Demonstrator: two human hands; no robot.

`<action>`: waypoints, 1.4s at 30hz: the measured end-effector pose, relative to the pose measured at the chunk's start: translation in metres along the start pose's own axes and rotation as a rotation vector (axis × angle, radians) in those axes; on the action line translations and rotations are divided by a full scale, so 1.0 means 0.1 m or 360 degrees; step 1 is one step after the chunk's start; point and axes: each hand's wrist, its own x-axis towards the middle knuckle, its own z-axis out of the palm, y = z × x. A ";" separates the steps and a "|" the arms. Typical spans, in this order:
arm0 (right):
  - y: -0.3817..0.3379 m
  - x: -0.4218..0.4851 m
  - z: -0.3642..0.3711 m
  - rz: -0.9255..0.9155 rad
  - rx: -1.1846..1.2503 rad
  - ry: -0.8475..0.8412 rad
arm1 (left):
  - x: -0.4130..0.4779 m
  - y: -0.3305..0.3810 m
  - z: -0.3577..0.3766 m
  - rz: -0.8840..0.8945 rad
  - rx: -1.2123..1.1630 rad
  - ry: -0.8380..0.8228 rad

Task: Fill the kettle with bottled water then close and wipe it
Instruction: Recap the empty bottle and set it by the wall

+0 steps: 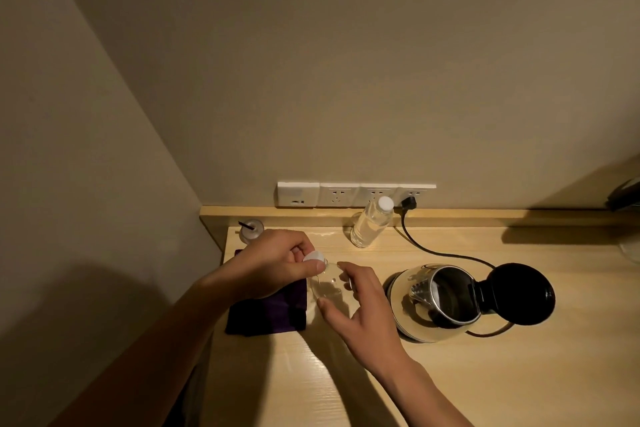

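Clear bottle point(329, 284), upright: left hand point(273, 263) pinching its white cap point(314, 256), right hand point(360, 302) loosely cupping body; open kettle point(446, 302) at three o'clock, nearer right hand.

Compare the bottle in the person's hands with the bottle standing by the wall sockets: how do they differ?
The held bottle is between both hands, the left hand pinching its white cap; the far bottle stands untouched. The held bottle sits beside the purple cloth; the far bottle by the wall. Both are clear plastic, white-capped.
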 end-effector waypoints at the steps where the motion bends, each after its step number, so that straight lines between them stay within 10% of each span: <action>1: 0.00 -0.01 0.00 -0.0003 0.0010 0.0002 | 0.00 0.02 0.01 -0.0037 -0.0005 0.0018; 15: -0.13 0.16 -0.27 0.0165 0.0952 -0.0359 | -0.02 0.21 -0.33 0.0447 0.0075 -0.0109; 31: -0.32 0.27 -0.07 0.0127 0.0678 0.0016 | 0.18 0.57 -0.12 0.0225 0.0297 0.0325; 42: -0.37 0.40 -0.32 0.0096 0.1721 -0.1024 | 0.13 0.55 -0.38 0.0596 -0.0357 -0.0119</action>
